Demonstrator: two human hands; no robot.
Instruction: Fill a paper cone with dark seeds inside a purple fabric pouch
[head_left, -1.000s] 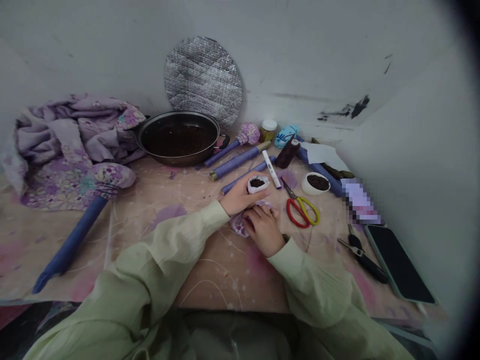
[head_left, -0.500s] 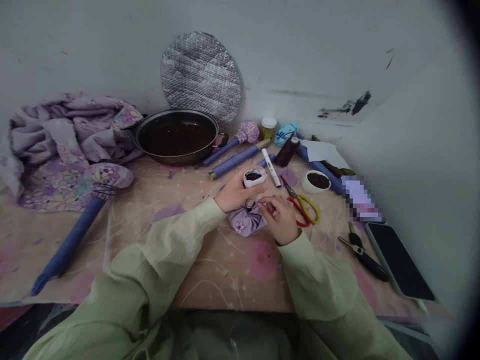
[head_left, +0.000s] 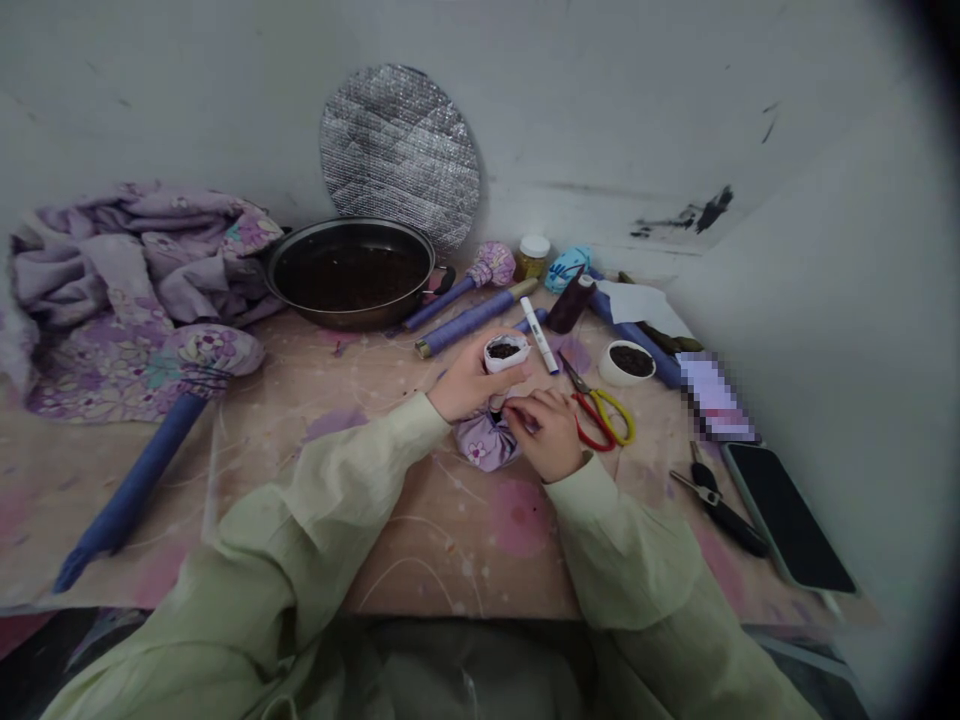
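A small white cup [head_left: 507, 366] with dark grains in it is in the grip of my left hand [head_left: 466, 383], thumb across its front. Right below it, my right hand [head_left: 546, 430] has its fingers pinched together at the gathered top of a purple floral cloth bundle [head_left: 486, 446]. What the fingertips pinch is too small to make out. Scissors with red and yellow handles [head_left: 600, 412] lie just right of my right hand. A white marker [head_left: 539, 335] lies beyond the cup, and a second white cup of dark grains [head_left: 627, 364] stands to the right.
A dark pan [head_left: 352, 275] stands at the back, before a round silver mat [head_left: 401, 150]. Floral cloth [head_left: 112, 290] and a blue-handled cloth-headed stick [head_left: 142, 490] lie left. A dark thread spool [head_left: 571, 304] stands behind the marker. Phone [head_left: 787, 515] and black-handled tool [head_left: 724, 510] lie right.
The view has shifted slightly. My right hand has moved a little left, closer under the cup and over the bundle's neck. My left hand still holds the cup.
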